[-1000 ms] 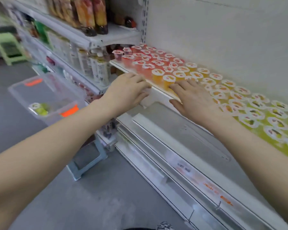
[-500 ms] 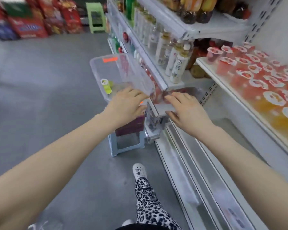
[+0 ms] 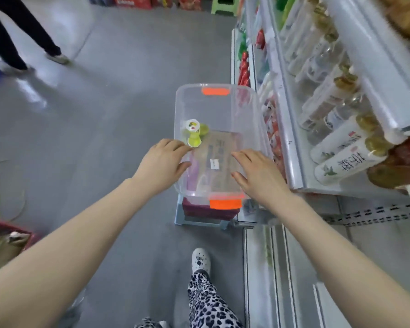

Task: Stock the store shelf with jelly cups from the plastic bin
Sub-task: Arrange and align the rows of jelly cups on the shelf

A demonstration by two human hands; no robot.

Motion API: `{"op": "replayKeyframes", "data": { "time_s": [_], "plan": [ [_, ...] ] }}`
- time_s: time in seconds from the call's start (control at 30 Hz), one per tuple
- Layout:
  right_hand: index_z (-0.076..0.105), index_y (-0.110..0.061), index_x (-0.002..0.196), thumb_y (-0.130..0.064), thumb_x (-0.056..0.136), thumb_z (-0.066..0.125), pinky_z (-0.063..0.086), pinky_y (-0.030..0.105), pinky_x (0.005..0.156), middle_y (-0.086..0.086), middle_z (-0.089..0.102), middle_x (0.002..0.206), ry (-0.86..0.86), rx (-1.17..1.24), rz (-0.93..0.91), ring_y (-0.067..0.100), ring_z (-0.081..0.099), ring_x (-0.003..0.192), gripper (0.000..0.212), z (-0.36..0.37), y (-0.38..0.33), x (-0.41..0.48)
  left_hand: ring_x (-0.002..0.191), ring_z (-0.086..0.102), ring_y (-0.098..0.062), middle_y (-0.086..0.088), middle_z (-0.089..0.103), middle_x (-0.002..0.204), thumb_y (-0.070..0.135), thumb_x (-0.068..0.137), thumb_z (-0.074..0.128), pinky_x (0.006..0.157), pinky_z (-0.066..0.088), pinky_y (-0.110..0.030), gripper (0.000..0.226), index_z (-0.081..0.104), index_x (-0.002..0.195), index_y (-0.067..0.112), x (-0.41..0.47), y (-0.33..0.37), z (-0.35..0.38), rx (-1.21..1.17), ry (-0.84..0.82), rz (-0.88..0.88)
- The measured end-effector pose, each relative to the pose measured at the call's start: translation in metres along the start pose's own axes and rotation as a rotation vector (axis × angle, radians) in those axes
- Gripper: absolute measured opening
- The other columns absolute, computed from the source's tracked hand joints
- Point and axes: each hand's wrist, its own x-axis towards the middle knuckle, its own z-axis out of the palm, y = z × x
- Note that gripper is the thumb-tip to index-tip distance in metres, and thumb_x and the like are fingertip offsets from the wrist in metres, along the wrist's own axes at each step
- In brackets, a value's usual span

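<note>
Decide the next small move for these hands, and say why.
Probably the left hand should close on the green jelly cups in the plastic bin: its fingertips are beside them, and it, like the right hand, holds nothing.

A shop aisle, plainly; white retail shelving (image 3: 287,138) runs just right of the right hand (image 3: 260,177), packed with rows of bottled drinks (image 3: 341,147); far beyond it stand stacked red cartons (image 3: 133,1) on the grey floor (image 3: 104,110); a passer-by's legs (image 3: 7,43) well left of the left hand (image 3: 161,162)
</note>
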Motion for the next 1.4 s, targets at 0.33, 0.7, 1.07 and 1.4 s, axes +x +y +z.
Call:
{"op": "replayKeyframes", "data": {
  "time_s": [0.33,0.7,1.07,1.4],
  "plan": [
    [0.044,-0.012,0.142,-0.023,0.092,0.058,0.037,0.041,0.103,0.01,0.047,0.142,-0.277,0.105,-0.091,0.033,0.047,0.127,0.053,0.097,0.035,0.17,0.115,0.05,-0.035,-0.009,0.059,0.127,0.024,0.091,0.063,0.099,0.042,-0.044,0.04,0.061,0.128,0.01,0.087,-0.048,0.042,0.035,-0.016,-0.041],
    [0.03,-0.02,0.149,-0.012,0.098,0.04,0.042,0.046,0.098,-0.003,0.022,0.158,-0.37,-0.024,-0.22,0.028,0.037,0.132,0.053,0.167,0.032,0.239,0.106,0.054,-0.035,-0.005,0.063,0.114,0.018,0.088,0.059,0.091,0.048,-0.04,0.028,0.07,0.113,0.012,0.091,-0.065,0.054,-0.005,0.096,-0.006],
    [0.045,-0.014,0.131,-0.023,0.089,0.064,0.044,0.045,0.096,0.016,0.036,0.137,-0.565,-0.1,0.018,0.039,0.04,0.123,0.048,0.157,0.04,0.222,0.104,0.052,-0.036,-0.004,0.064,0.11,0.019,0.087,0.058,0.087,0.046,-0.045,0.027,0.072,0.11,0.013,0.102,-0.061,0.05,0.031,0.035,-0.02],
    [0.045,-0.01,0.139,-0.013,0.094,0.047,0.044,0.04,0.096,0.019,0.043,0.129,-0.449,0.191,0.232,0.041,0.054,0.111,0.046,0.147,0.057,0.161,0.104,0.054,-0.031,-0.004,0.062,0.113,0.015,0.085,0.064,0.088,0.046,-0.039,0.03,0.065,0.115,0.016,0.156,-0.052,0.054,0.172,-0.048,0.138]
  ]
}}
